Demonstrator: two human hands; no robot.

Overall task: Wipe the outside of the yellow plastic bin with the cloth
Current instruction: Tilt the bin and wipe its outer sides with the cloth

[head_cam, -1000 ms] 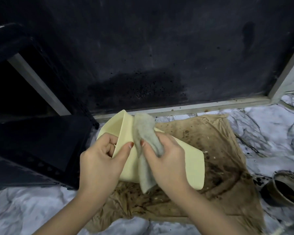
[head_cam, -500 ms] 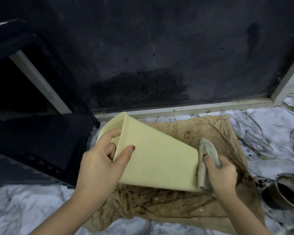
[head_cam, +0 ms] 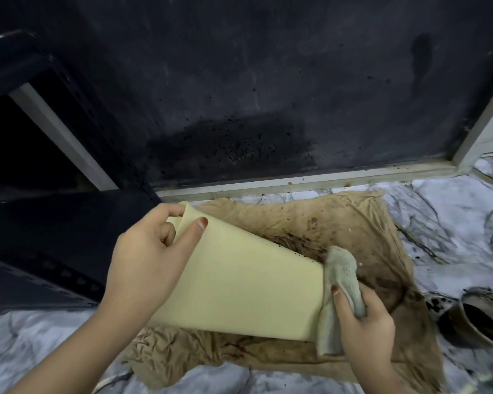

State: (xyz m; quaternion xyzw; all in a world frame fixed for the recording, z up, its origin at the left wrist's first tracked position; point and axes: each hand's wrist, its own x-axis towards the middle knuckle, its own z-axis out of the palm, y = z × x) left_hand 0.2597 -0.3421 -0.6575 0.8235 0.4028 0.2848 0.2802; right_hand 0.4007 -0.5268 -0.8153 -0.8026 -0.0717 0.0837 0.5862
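Yellow bin (head_cam: 239, 282) pinched at its rim by your left hand (head_cam: 145, 260) may twist; your right hand (head_cam: 365, 325), clutching the cloth (head_cam: 340, 280), pushes its far end.

Pale yellow bin (head_cam: 239, 291), grey cloth (head_cam: 340, 282), white-veined marble floor (head_cam: 453, 223).

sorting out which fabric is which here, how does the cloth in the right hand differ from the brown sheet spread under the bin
The cloth is pale grey-green and looks mostly clean; the brown sheet is tan with dark stains. The cloth is small and bunched in the right hand against the yellow bin's end; the brown sheet is far larger and lies spread on the marble floor beneath the bin. Both are soft, wrinkled fabric.
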